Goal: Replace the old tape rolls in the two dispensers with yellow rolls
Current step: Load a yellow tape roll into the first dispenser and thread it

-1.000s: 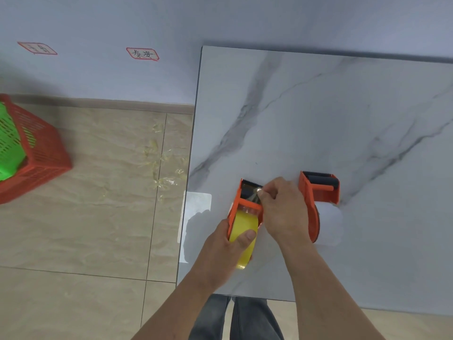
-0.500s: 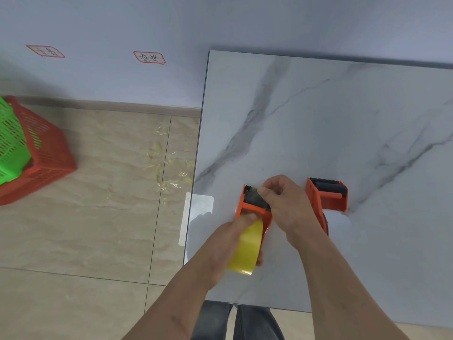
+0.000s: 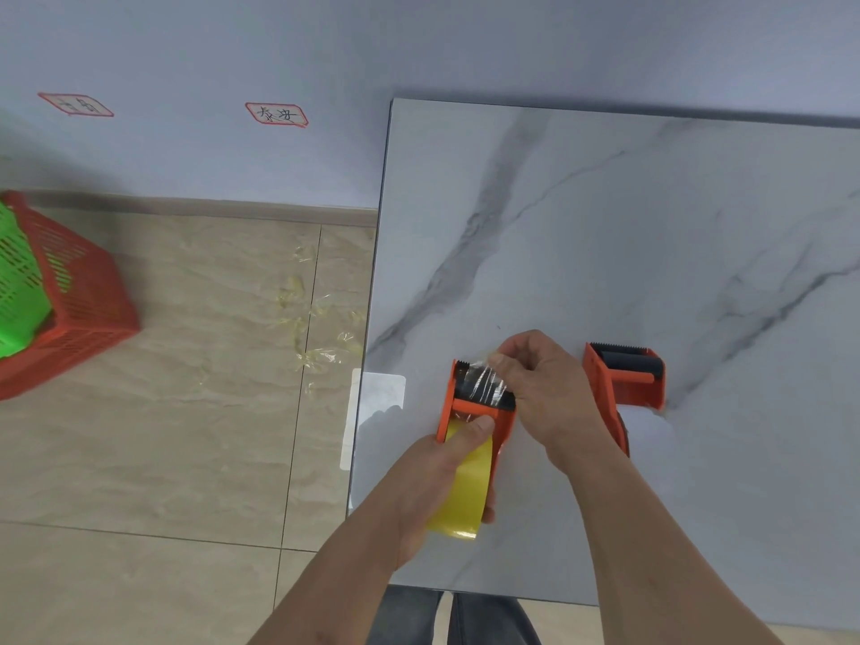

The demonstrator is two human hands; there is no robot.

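A grey-veined marble tabletop (image 3: 651, 235) fills the right side of the view, its left edge running beside a beige tiled floor (image 3: 163, 435) and a pale wall behind. On the floor at the far left sits a red mesh basket (image 3: 88, 318) with a green mesh basket (image 3: 18, 281) nested inside it; what the green one holds cannot be seen. Crumpled scraps of clear tape (image 3: 316, 332) lie scattered on the tiles near the tabletop's edge. Over the near left part of the tabletop, the left hand (image 3: 437, 481) reaches forward with its forearm coming up from the bottom of the frame; its grip is curled round the first orange dispenser (image 3: 479, 407) and the yellow roll (image 3: 465, 495) mounted in it, thumb pressed on the roll just behind the dispenser's mouth. The right hand (image 3: 544, 393) comes in from the lower right, wrist bent leftward, and its grip is pressed together in a pinch on the free end of the tape (image 3: 484, 381), which stretches wrinkled and shiny across the black roller toward the serrated edge. Just right of that hand, partly hidden behind the wrist, the second orange dispenser (image 3: 623, 384) stands on the tabletop untouched, its black roller facing up; whether it carries a roll cannot be told. Two red-bordered labels (image 3: 277, 115) are stuck low on the wall.
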